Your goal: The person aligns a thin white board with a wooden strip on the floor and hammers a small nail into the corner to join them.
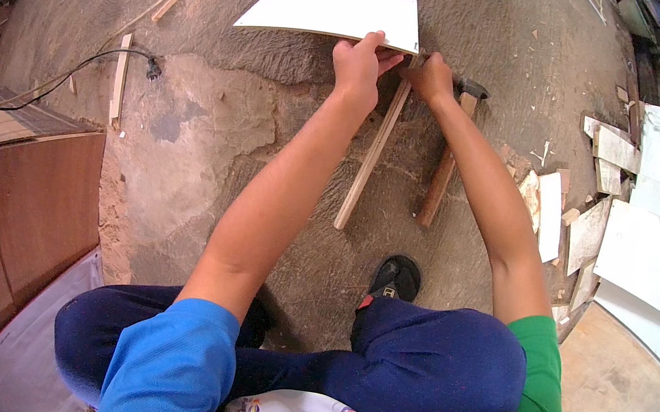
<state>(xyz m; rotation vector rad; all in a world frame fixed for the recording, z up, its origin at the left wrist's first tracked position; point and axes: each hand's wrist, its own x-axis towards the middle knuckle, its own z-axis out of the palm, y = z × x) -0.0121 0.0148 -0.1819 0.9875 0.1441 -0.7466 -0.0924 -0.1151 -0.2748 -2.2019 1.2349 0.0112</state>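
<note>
A white board [334, 10] with a curved near edge and a slanted left side is held tilted just above the floor. My left hand [356, 72] grips its near edge toward the right, thumb on the white face and fingers underneath. Close to the board's right corner, my right hand [432, 80] is closed around the upper end of a thin wooden strip [373, 157]; its fingertips are partly hidden. That strip slopes down toward me. Beside my right wrist lies a hammer [438, 184] with a dark head and wooden handle, partly behind my arm.
Several white and bare board scraps [549, 215] are piled at the right, beside larger white panels [651, 262]. A black plug [153, 69] on a cable and thin wood strips [120, 79] lie at the left. A brown wooden cabinet [29, 221] stands nearer on that side.
</note>
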